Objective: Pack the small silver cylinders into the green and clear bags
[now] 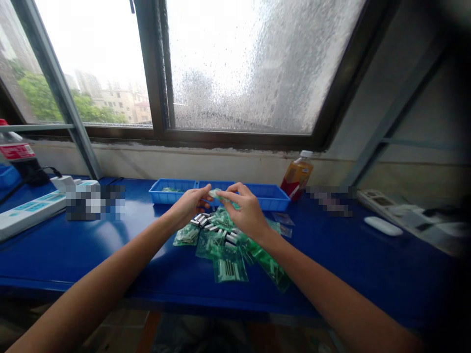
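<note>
Over a heap of small packets, my left hand (191,205) and my right hand (245,208) come close together. Between their fingertips is a small pale-green plastic bag (216,193), pinched from both sides; its contents are too small to make out. Below my hands lie several green-tinted clear bags, among them a flat packet (230,267) with slim pale strips inside. Loose black-and-silver blocks (200,220) are scattered among the bags. A greener bag (270,262) lies partly under my right forearm.
Behind the heap stand a left blue tray (157,197) with packets in it, a middle tray (221,185) and a right tray (275,200). An orange drink bottle (297,174), a cola bottle (18,154), a power strip (35,208) and a white oval case (383,226) stand around on the blue table (140,274).
</note>
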`<state>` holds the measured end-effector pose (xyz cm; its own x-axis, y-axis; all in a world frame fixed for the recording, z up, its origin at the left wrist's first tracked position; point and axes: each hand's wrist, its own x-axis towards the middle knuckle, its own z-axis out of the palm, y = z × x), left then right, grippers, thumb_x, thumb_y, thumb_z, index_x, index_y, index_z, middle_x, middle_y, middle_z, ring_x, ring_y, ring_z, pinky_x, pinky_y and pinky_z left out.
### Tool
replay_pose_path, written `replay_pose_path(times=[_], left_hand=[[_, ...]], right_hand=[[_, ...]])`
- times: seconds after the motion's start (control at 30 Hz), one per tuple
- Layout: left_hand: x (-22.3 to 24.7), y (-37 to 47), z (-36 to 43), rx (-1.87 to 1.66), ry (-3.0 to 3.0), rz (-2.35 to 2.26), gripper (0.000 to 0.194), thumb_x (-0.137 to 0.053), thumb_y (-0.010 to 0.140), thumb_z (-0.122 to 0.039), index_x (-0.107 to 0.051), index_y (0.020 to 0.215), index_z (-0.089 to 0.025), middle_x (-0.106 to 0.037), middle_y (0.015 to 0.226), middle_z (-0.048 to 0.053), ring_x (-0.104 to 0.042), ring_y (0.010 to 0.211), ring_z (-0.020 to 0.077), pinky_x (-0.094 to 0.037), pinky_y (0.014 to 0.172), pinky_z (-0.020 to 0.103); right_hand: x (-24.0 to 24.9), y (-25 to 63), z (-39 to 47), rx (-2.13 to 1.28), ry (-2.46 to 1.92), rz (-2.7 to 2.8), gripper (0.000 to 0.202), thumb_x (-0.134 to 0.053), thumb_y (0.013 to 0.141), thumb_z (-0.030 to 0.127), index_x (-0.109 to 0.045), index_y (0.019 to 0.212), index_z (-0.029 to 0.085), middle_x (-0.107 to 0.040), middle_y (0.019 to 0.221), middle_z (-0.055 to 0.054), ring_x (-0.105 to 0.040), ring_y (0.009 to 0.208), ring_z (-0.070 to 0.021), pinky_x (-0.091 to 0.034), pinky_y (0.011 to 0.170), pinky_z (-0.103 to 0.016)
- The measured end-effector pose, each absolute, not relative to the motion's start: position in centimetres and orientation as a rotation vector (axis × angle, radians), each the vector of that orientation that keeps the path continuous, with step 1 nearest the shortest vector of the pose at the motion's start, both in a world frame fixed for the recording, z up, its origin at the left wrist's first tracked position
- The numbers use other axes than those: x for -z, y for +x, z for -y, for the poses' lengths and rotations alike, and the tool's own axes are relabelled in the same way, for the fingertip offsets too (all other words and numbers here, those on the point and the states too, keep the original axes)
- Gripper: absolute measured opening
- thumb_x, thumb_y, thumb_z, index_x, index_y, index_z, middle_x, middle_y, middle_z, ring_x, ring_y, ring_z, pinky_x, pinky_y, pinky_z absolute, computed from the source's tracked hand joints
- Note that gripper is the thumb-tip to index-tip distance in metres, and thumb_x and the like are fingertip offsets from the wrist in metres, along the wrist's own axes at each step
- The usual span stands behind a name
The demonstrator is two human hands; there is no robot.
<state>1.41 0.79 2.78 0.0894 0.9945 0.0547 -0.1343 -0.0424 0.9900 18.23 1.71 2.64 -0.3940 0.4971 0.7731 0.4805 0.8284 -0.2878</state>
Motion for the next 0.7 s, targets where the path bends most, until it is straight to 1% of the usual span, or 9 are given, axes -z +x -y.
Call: replay_pose_path(times=[0.07,0.13,0.23,0.3,0.4,0.47,0.53,0.63,0.7], left_hand=[[-3.0,1.0,-1.0,-1.225,1.155,-1.034,0.025,-0.067,0.068,-0.036,-0.061,0.072,-0.012,-0.059,0.071,0.004,-0.048,0.052,0.0069,-0.035,0.047,0.020],[-3.3,0.0,-1.4,-1.282,1.192,-1.102,0.021,-0.068,0.067,-0.031,-0.061,0.074,-0.012,-0.060,0.070,0.004,-0.047,0.050,0.0060,-0.034,0.047,0.020],[-3.6,-2.7,-2.2,-1.478,1.316,-1.344,0.026,-0.065,0.068,-0.036,-0.061,0.082,-0.014,-0.062,0.073,0.005,-0.050,0.051,0.0082,-0.037,0.049,0.022],[-4.0,-4.8,-2.5,-1.613,1.502,-1.653,0.033,-0.065,0.066,-0.039,-0.061,0.089,-0.015,-0.063,0.073,0.005,-0.054,0.057,0.0128,-0.039,0.054,0.024],[-4.4,-6.9,-2.6,-1.638,1.856,-2.051,0.034,-0.063,0.067,-0.043,-0.063,0.089,-0.017,-0.062,0.087,0.009,-0.057,0.070,0.0175,-0.041,0.065,0.029],[-4.6,-7.1,-2.4,-1.522,2.006,-2.081,0.029,-0.056,0.073,-0.043,-0.063,0.084,-0.017,-0.062,0.088,0.009,-0.057,0.073,0.0184,-0.042,0.069,0.030],[-4.6,-6.6,-2.3,-1.448,2.073,-1.998,0.023,-0.053,0.075,-0.037,-0.063,0.081,-0.018,-0.063,0.080,0.006,-0.058,0.071,0.0178,-0.042,0.069,0.029],[-4.2,-5.6,-2.4,-1.455,2.139,-1.894,0.012,-0.053,0.072,-0.024,-0.061,0.079,-0.019,-0.064,0.075,0.003,-0.058,0.070,0.0170,-0.042,0.068,0.027],[-3.8,-5.1,-2.7,-1.445,2.221,-1.857,0.011,-0.051,0.071,-0.018,-0.061,0.077,-0.018,-0.065,0.076,0.004,-0.058,0.072,0.0179,-0.043,0.070,0.028]], right_hand=[[-2.5,18.1,-1.6,0.007,-0.692,2.090,0.023,-0.052,0.082,0.018,-0.068,0.097,0.026,-0.054,0.092,-0.007,-0.050,0.091,-0.0202,-0.044,0.080,-0.036],[-2.5,18.0,-1.5,0.014,-0.690,2.092,0.022,-0.054,0.080,0.019,-0.067,0.097,0.024,-0.052,0.098,-0.008,-0.049,0.097,-0.0217,-0.044,0.084,-0.038],[-2.6,18.0,-1.3,0.027,-0.720,2.071,0.018,-0.055,0.080,0.021,-0.067,0.094,0.021,-0.052,0.100,-0.010,-0.049,0.097,-0.0223,-0.044,0.086,-0.040],[-2.7,18.1,-1.4,0.046,-0.734,2.077,0.016,-0.055,0.080,0.022,-0.067,0.091,0.020,-0.053,0.099,-0.010,-0.049,0.095,-0.0221,-0.042,0.087,-0.041],[-2.8,18.3,-1.5,0.060,-0.755,2.118,0.016,-0.054,0.081,0.024,-0.067,0.089,0.018,-0.056,0.093,-0.010,-0.050,0.093,-0.0219,-0.042,0.085,-0.039],[-2.8,18.0,-1.2,0.031,-0.759,2.198,0.017,-0.052,0.083,0.026,-0.066,0.089,0.018,-0.059,0.087,-0.009,-0.051,0.090,-0.0215,-0.042,0.083,-0.037],[-2.7,17.4,-0.4,-0.014,-0.735,2.313,0.021,-0.050,0.084,0.029,-0.066,0.092,0.017,-0.062,0.085,-0.008,-0.052,0.089,-0.0213,-0.042,0.083,-0.037],[-2.3,15.8,1.4,-0.045,-0.628,2.503,0.031,-0.050,0.085,0.038,-0.063,0.102,0.016,-0.064,0.091,-0.009,-0.051,0.097,-0.0227,-0.040,0.087,-0.037],[-1.8,14.8,2.5,-0.034,-0.548,2.610,0.037,-0.053,0.082,0.043,-0.061,0.106,0.017,-0.064,0.095,-0.009,-0.049,0.104,-0.0245,-0.038,0.089,-0.038]])
